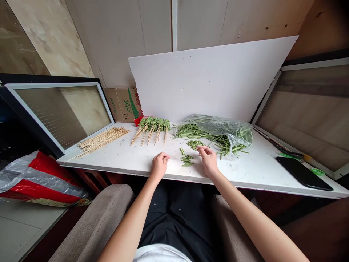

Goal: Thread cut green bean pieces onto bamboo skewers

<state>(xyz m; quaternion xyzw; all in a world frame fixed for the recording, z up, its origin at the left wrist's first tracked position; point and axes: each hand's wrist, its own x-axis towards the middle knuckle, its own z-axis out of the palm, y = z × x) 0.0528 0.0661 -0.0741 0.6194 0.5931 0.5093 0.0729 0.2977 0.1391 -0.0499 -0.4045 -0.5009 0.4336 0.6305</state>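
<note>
My left hand (159, 163) rests near the front edge of the white table (128, 160), fingers pinched on a thin bamboo skewer that points right. My right hand (207, 159) is curled beside it, fingertips pinched just above a small heap of cut green bean pieces (187, 160); what it grips is too small to name. More short pieces (194, 144) lie just behind. A clear plastic bag of long green beans (218, 133) lies at the back right. Finished bean skewers (152, 127) are lined up at the back centre.
Loose bamboo skewers (102, 140) lie in a pile at the table's left. A black phone (304, 173) and scissors (283, 147) sit at the right. A white board (212, 80) leans behind. Framed glass panels flank both sides. A red and clear bag (38, 178) lies lower left.
</note>
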